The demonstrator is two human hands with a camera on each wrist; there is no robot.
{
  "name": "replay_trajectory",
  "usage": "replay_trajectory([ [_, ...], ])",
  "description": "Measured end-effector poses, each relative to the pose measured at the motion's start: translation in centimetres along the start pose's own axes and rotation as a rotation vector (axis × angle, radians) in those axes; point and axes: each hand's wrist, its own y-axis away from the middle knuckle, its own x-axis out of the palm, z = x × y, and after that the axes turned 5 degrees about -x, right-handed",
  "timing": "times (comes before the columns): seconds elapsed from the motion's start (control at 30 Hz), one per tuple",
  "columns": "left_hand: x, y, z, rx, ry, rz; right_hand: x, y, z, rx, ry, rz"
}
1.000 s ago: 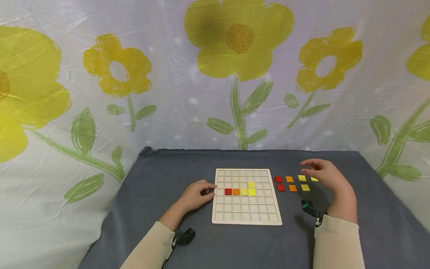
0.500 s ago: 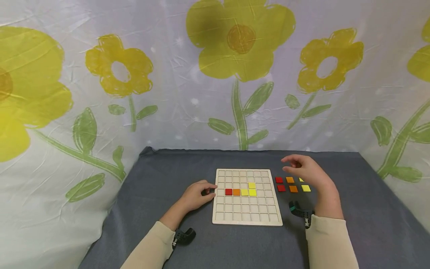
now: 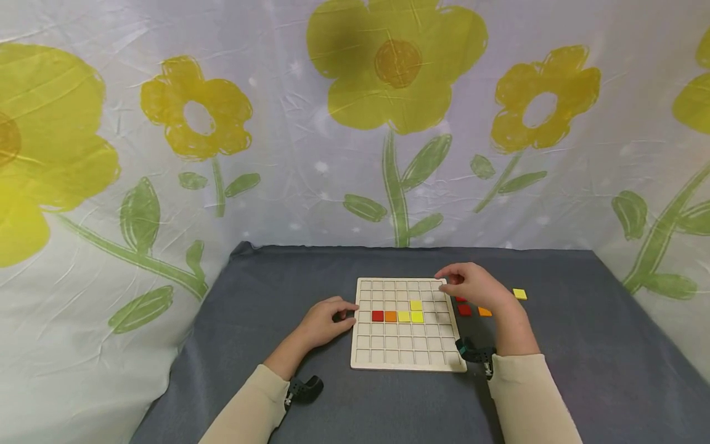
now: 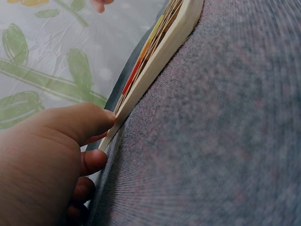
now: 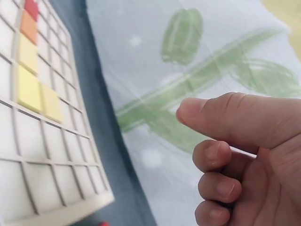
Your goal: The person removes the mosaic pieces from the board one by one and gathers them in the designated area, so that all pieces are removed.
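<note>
My left hand (image 3: 323, 322) rests at the left edge of a pale wooden grid board (image 3: 383, 357), with thumb and index fingertips touching its rim. In the left wrist view, the thumb (image 4: 94, 120) lies right at the board's edge and the other fingers bend beneath. A row on the board holds a red tile (image 3: 378, 316), an orange tile (image 3: 391, 316) and two yellow tiles (image 3: 417, 317), with another yellow tile (image 3: 416, 305) above the last. My right hand (image 3: 471, 285) hovers at the board's upper right corner, fingers loosely bent, nothing visible between thumb and fingers.
Right of the board lie loose tiles partly covered by the right hand and wrist: a red tile (image 3: 464, 310), an orange tile (image 3: 485, 312) and a yellow tile (image 3: 519, 294). Dark grey cloth (image 3: 310, 265) covers the table. A flower-print curtain (image 3: 288, 154) stands behind.
My right hand has moved left from over the yellow tiles to the board's upper right corner. The left hand and the tiles on the board stay as they were.
</note>
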Motion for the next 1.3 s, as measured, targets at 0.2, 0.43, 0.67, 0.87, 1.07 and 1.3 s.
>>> replay_trajectory([
  [0.2,0.0,-0.1,0.1,-0.009,-0.002,0.003,2.0,-1.2,0.3,0.012,0.073,0.083],
  [0.43,0.2,-0.1,0.2,-0.006,-0.007,0.0,4.2,-1.9,-0.3,-0.02,0.12,0.153],
  [0.67,0.2,-0.2,0.0,0.002,0.0,0.002,5.3,-2.2,-0.9,-0.046,0.176,0.163],
  [0.87,0.1,-0.1,0.1,0.008,-0.007,0.003,5.6,-2.3,-0.9,-0.034,0.19,0.138],
  [1.07,0.1,0.0,0.1,0.0,-0.005,0.007,5.8,-2.5,-0.6,-0.015,0.22,0.087],
  [1.3,0.0,0.1,0.1,-0.003,0.005,0.006,5.9,-2.8,-0.1,-0.014,0.263,0.071],
])
